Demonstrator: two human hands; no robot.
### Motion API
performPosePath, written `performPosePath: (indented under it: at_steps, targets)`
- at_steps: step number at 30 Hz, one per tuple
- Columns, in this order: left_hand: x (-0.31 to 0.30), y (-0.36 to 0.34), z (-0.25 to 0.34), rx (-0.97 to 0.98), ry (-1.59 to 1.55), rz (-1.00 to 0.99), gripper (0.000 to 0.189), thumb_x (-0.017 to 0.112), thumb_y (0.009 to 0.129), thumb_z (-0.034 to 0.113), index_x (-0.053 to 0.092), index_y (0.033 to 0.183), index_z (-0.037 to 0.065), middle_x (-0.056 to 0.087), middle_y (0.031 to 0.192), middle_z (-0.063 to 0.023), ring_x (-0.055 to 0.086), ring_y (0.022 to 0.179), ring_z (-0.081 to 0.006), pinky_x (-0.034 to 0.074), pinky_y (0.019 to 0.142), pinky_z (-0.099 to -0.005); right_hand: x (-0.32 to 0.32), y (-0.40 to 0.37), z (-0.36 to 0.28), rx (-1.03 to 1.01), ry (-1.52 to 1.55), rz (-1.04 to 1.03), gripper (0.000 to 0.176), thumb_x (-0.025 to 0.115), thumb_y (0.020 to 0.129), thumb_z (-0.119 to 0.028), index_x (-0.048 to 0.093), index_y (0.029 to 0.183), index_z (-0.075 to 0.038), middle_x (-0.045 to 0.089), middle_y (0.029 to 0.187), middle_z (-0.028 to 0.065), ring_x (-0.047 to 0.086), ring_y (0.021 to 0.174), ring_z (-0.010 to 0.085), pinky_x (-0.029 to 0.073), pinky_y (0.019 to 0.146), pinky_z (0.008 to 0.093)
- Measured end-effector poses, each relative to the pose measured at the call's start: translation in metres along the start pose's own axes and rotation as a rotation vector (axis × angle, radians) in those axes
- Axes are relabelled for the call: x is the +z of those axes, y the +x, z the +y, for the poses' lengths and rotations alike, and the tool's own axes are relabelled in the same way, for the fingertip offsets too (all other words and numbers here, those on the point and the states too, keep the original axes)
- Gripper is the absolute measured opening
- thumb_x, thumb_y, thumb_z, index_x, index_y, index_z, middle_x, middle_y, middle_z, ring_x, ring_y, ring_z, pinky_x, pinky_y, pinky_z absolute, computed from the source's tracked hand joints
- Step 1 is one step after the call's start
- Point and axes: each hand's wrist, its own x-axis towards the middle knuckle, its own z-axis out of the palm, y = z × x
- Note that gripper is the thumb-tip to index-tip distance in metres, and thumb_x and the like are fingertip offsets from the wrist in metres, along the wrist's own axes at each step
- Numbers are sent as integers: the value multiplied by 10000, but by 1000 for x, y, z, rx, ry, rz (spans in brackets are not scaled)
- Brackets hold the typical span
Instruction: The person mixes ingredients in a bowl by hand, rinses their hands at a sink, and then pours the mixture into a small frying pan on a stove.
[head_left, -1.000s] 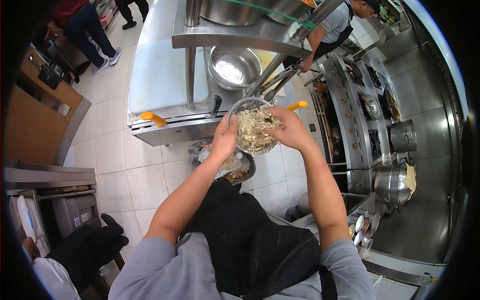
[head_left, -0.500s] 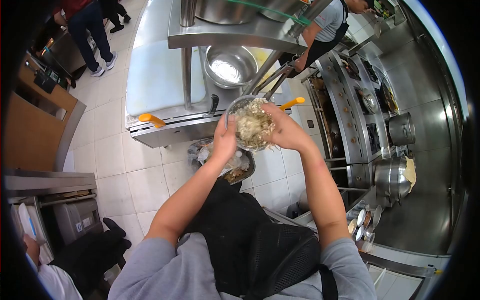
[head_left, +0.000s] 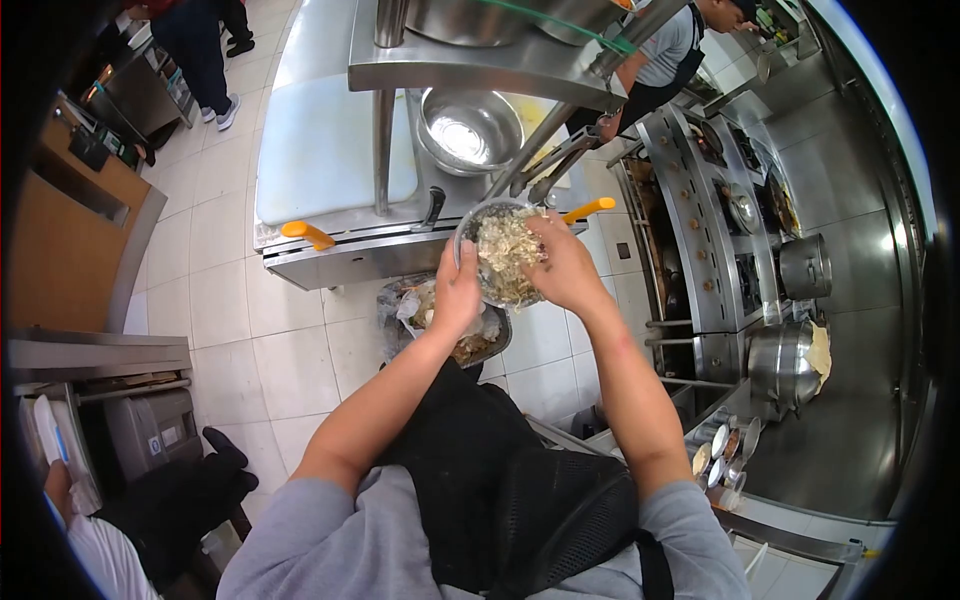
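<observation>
A round clear-looking bowl [head_left: 468, 232] is tilted in front of me above the floor, near the worktable's front edge. Pale shredded food [head_left: 508, 250] fills it, with darker bits mixed in. My left hand [head_left: 458, 290] grips the bowl's left side, the thumb over the rim. On the other side, my right hand [head_left: 568, 262] reaches over the rim with its fingers curled into the food; their tips are partly hidden. Below the bowl stands a bin [head_left: 490, 345] lined with a plastic bag and holding scraps.
On the worktable lie a white cutting board [head_left: 325, 150] and a steel bowl [head_left: 468, 130], under a raised steel shelf [head_left: 470, 75]. Orange handles [head_left: 307, 235] stick out at its edge. A stove [head_left: 690, 220] stands right. A co-worker [head_left: 665, 60] is behind the table; another person [head_left: 150, 520] is lower left.
My right hand has shifted in the food, and the mixture lies differently in the bowl. The view has moved slightly. My left hand still grips the bowl.
</observation>
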Motion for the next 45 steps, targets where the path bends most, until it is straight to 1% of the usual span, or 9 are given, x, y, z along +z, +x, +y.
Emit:
performPosePath:
  at_steps: [2, 13, 15, 19, 22, 29, 37, 40, 45]
  targets:
    - [1, 0, 9, 2, -35, 10, 481, 428, 1145, 388, 559, 1387, -7, 662, 1267, -133, 594, 1179, -219, 435, 1069, -368, 0, -1, 14, -204, 44, -51, 544, 812, 779, -117, 649, 1285, 1, 652, 1289, 224, 672, 1139, 387, 536, 983, 409]
    - [-6, -2, 7, -20, -75, -83, 481, 438, 1146, 350, 521, 1459, -6, 641, 1336, -146, 572, 1245, -222, 414, 1098, -353, -52, -1, -33, -67, 536, 218, 173, 700, 945, -36, 661, 1092, 46, 747, 1037, 114, 677, 983, 134, 535, 844, 310]
    - [-3, -5, 9, -21, -102, -103, 472, 442, 1146, 342, 526, 1453, -6, 643, 1331, -141, 572, 1240, -215, 416, 1095, -351, -37, 1, -23, 159, 341, 88, 183, 655, 985, -103, 615, 1103, 32, 726, 1013, 146, 696, 982, 204, 529, 857, 358]
    - [-4, -9, 13, -34, -127, -109, 458, 448, 1146, 331, 532, 1448, -3, 656, 1305, -130, 580, 1212, -204, 423, 1085, -344, -12, -4, -8, -46, 303, 36, 359, 621, 973, -193, 543, 1267, -2, 693, 1034, 259, 654, 1056, 471, 482, 971, 496]
    - [-5, -7, 12, -34, -124, -106, 453, 452, 1145, 331, 537, 1439, -3, 660, 1295, -125, 583, 1203, -196, 427, 1077, -338, -31, -13, -4, -246, 152, -129, 406, 637, 909, -117, 541, 1285, 0, 676, 1128, 283, 634, 1100, 478, 492, 942, 514]
    - [-6, -10, 22, -46, -156, -135, 456, 446, 1147, 343, 541, 1428, -3, 661, 1282, -120, 585, 1197, -187, 437, 1064, -334, -13, -6, -4, -60, -8, -96, 352, 651, 833, -3, 630, 1183, 33, 622, 1248, 277, 604, 1145, 456, 512, 880, 511]
    - [-12, -12, 20, -28, -115, -114, 460, 454, 1144, 349, 546, 1421, -7, 662, 1270, -113, 585, 1178, -176, 441, 1056, -330, -37, -17, -27, -455, 72, -88, 413, 575, 786, 95, 590, 1196, 49, 649, 1136, 254, 624, 1065, 474, 515, 890, 506]
    - [-16, -12, 22, -34, -110, -109, 457, 458, 1143, 344, 548, 1419, -9, 663, 1270, -112, 583, 1181, -175, 437, 1061, -329, -36, -18, -41, -174, 154, -10, 477, 555, 771, 116, 562, 1239, 21, 685, 999, 247, 641, 968, 499, 523, 864, 499]
    - [-21, -15, 38, -44, -98, -115, 447, 462, 1143, 331, 549, 1422, -6, 664, 1279, -115, 582, 1193, -177, 432, 1065, -327, -14, -13, -19, -239, 159, 115, 393, 592, 775, 96, 629, 1151, -14, 690, 927, 225, 660, 898, 475, 529, 813, 473]
